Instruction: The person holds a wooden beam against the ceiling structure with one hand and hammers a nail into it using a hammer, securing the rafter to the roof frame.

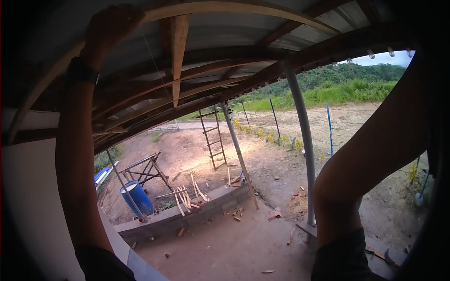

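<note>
Overhead on the left, my left hand (115, 27) is closed around a long pale wooden batten (225, 6) under the roof. A dark band circles that wrist. Another wooden piece (179, 51) joins the batten just right of the hand and reaches away from me. Several roof timbers (201, 55) run beneath the metal roof sheets (222, 32). My right arm (370, 140) is raised at the right, and its hand lies beyond the dark rim, so its fingers and anything in them are hidden.
Grey posts (302, 126) support the roof edge, where a row of bulbs (371, 54) hangs. Below, a low block wall (218, 202) carries loose wood strips (185, 199). Beyond it stand a blue barrel (138, 199), a wooden trestle (149, 171) and a ladder (213, 140). Wood scraps (237, 218) litter the floor.
</note>
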Motion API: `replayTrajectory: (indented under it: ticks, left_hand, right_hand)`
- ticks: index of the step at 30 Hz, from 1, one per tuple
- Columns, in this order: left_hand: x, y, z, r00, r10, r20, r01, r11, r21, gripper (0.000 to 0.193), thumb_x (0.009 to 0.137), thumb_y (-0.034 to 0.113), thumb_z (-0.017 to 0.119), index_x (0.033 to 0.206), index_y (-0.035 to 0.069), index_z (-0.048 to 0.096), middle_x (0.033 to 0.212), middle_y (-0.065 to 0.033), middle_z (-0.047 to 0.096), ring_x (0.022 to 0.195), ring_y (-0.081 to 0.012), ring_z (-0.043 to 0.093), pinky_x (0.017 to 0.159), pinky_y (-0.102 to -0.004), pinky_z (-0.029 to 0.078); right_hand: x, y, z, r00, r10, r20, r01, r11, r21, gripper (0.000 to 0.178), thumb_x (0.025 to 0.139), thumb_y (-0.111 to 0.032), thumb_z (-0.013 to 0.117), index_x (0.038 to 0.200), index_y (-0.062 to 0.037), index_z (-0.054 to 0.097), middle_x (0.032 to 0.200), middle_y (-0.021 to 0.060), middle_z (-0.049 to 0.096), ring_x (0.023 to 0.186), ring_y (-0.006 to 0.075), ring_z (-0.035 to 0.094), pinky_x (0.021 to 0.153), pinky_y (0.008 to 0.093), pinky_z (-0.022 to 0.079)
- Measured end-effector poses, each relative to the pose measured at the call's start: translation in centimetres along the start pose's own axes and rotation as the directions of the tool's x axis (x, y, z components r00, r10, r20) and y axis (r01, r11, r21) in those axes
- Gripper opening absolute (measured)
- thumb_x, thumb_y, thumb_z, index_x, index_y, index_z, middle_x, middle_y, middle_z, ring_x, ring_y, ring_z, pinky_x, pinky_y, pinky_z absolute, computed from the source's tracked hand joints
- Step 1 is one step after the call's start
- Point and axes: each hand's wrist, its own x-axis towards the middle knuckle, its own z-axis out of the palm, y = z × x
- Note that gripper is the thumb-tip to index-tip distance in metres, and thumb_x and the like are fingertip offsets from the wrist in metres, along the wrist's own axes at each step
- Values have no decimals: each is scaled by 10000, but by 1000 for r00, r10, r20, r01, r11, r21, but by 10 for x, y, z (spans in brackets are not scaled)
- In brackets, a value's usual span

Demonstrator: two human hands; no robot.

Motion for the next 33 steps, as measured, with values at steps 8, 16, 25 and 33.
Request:
replayTrajectory:
  ticks: [8, 16, 25, 33]
  left_hand:
    - [-12, -6, -1, 994, 63, -91, -58, 997, 50, 396, 1048, 456, 445, 1012, 137, 677, 1047, -86, 714, 959, -348, 681, 843, -492, 550]
    - [-5, 39, -36, 994, -56, -98, 54, 998, -16, 340, 919, 330, 635, 843, 11, 722, 802, -209, 711, 763, -362, 696, 718, -489, 546]
    - [-46, 51, -35, 891, 43, -451, -113, 985, -130, 661, 903, 592, 650, 1260, 37, 677, 1226, -258, 669, 1244, -355, 596, 1085, -472, 447]
    - [-306, 232, -33, 952, -282, 122, 204, 283, -937, 302, 905, 177, 727, 1180, 59, 684, 1015, -153, 712, 929, -321, 695, 815, -415, 555]
  right_hand:
    - [-106, 43, 128, 854, 73, 515, 204, 864, -460, 99, 955, -105, 622, 961, -7, 635, 776, 133, 639, 682, 259, 687, 569, 401, 600]
    - [-36, 34, 78, 997, -29, 71, 56, 905, -422, 62, 931, -114, 639, 915, -54, 645, 707, 110, 615, 654, 275, 673, 602, 437, 587]
    - [-217, -37, 48, 105, 950, 293, -966, 168, -197, 263, 1054, -315, 581, 912, -99, 536, 537, -45, 459, 384, 53, 434, 362, 252, 351]
    - [-504, -233, -147, -578, 794, -190, -631, -582, -513, 228, 999, -297, 664, 1042, -81, 602, 678, 71, 619, 539, 146, 616, 465, 348, 488]
